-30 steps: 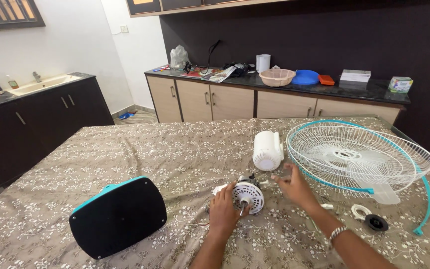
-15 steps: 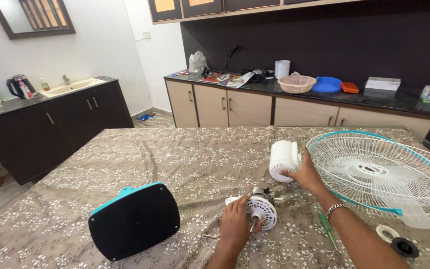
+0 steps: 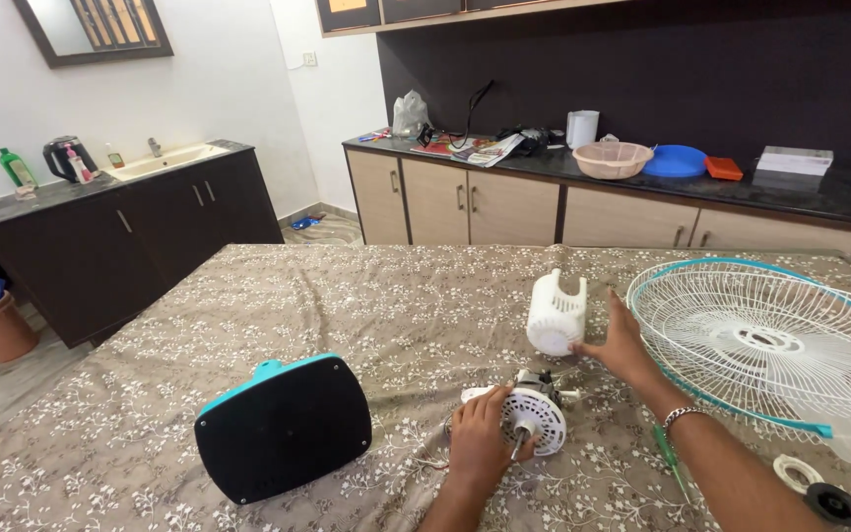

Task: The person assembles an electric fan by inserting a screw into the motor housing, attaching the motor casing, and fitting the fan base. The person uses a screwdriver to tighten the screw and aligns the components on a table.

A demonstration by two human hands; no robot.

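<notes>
**Currently: fan motor pinned under left hand, right hand at the white cover**

Nearest you, your left hand (image 3: 480,448) lies over the fan motor (image 3: 536,414). The fingers are curled onto its round white face beside the shaft, so it is a closed, steadying grip. The motor rests on the patterned tablecloth (image 3: 248,315), near the table's front edge. A few thin wires show at its left side.

Just right of it, a green screwdriver (image 3: 670,461) lies beside your right forearm, untouched. A white ring (image 3: 793,471) and a black cap (image 3: 832,502) sit further right, apart from both hands. To the left, well apart, the black and teal fan base (image 3: 283,429) lies tilted on the cloth.

Behind the motor, your right hand (image 3: 622,345) reaches to the white motor cover (image 3: 556,313). The fingers are spread, with the tips touching its lower right side, and are not closed round it. The cover stands tilted, with its notched open end up.

Judgement: the step in hand is taking hold of the cover while the motor is held steady. Lifting the cover calls for the fingers to wrap round its body first. It also needs clearance from the fan guard (image 3: 770,345), which lies just right of the hand with a blade inside it.

Farthest off is the dark counter (image 3: 642,182), which carries a pink basket (image 3: 613,158).
</notes>
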